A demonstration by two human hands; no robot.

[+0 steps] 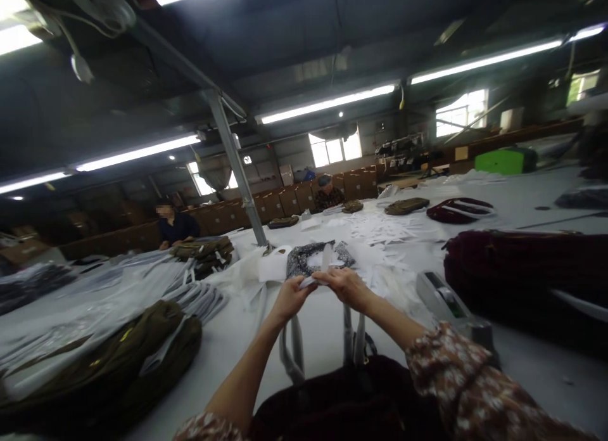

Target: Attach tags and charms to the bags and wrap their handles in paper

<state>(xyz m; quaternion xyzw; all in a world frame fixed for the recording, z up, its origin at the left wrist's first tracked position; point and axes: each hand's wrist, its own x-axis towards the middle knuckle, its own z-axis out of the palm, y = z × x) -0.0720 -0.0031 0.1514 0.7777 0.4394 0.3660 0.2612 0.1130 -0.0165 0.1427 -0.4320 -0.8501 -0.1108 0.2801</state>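
Note:
Both of my hands meet over the white table (pixel 313 339), pinching a small white strip (pixel 308 281). My left hand (pixel 291 296) is closed on one end of it. The fingers of my right hand (pixel 349 289) close on the other end. Just beyond my hands lies a black-and-white speckled pouch or tray (pixel 300 258) with white slips in it. Below them, close to me, sits a dark bag (pixel 351 403). Its raised handles (pixel 295 349) are wrapped in pale material.
Olive bags (pixel 142 358) lie at left, dark maroon bags (pixel 522 276) at right. A grey tape dispenser (pixel 446 301) stands near my right forearm. White paper scraps (pixel 384 232) spread across the table. A grey post (pixel 237 168) rises ahead. Two people sit across the table.

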